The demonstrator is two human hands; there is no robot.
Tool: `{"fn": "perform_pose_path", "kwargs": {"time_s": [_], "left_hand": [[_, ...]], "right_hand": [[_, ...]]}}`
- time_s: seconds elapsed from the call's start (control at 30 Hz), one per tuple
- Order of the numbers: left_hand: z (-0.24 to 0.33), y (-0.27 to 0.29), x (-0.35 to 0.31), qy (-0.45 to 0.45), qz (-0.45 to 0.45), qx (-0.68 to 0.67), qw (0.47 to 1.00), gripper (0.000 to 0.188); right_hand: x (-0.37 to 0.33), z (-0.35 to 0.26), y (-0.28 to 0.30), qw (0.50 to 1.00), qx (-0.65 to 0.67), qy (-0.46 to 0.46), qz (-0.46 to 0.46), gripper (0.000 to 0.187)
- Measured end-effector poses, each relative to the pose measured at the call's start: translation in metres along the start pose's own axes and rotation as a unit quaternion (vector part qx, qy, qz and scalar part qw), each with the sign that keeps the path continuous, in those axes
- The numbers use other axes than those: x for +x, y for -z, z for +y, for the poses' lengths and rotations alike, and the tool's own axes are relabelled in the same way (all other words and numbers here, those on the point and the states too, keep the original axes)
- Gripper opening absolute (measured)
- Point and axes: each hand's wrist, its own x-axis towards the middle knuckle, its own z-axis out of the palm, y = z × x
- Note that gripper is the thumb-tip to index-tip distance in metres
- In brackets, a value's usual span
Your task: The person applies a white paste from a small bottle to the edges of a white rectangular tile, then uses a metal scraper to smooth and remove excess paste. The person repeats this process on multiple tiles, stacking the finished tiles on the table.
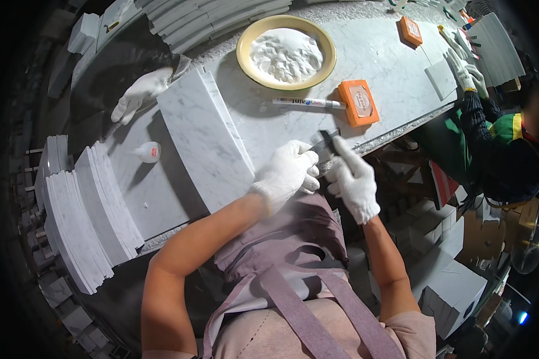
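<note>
Both my hands wear white knitted gloves and meet over the table's front edge, in front of my apron. A small dark flat-bladed tool [325, 143] lies between them. My right hand [354, 179] is closed on it with the index finger stretched along its upper end. My left hand [286, 170] has curled fingers gripping at the lower left side of the blade; its exact hold is partly hidden. Just beyond the hands lie an orange box [359, 103] and a white paint marker [305, 102], its dark cap end touching the box.
Marble slabs [203, 131] lie left of my hands; more stacks [93, 209] stand farther left, near a small white bottle [148, 152]. A yellow basin [245, 63] holds white powder. A white glove [144, 93] is at far left. Right, a co-worker's gloved hands [464, 72] touch a tile [441, 81].
</note>
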Motion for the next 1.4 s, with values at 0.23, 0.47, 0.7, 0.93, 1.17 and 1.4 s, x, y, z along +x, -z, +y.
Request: {"fn": "perform_pose_path", "kwargs": {"time_s": [0.23,0.47,0.7,0.93,1.17,1.4], "left_hand": [[0.002,-0.001,-0.001,0.007,0.003,0.005,1.000,0.027],[0.001,-0.002,-0.001,0.009,0.021,0.013,1.000,0.023],[0.000,0.000,0.001,-0.003,0.011,0.032,0.999,0.024],[-0.003,0.003,0.005,0.027,-0.004,-0.069,0.997,0.025],[-0.004,0.006,0.007,0.016,-0.004,-0.038,0.999,0.025],[-0.006,0.006,0.008,0.017,-0.014,-0.035,0.999,0.028]], "right_hand": [[-0.004,-0.009,0.003,0.990,-0.113,0.040,-0.072,0.046],[0.003,-0.016,0.007,0.984,-0.151,0.055,-0.076,0.044],[0.003,-0.019,0.014,0.973,-0.201,0.024,-0.108,0.045],[0.016,0.025,0.001,0.953,-0.154,0.260,0.014,0.045],[0.012,0.026,-0.008,0.976,-0.114,0.187,0.020,0.045],[0.020,0.025,-0.002,0.996,-0.056,0.056,0.035,0.047]]}}
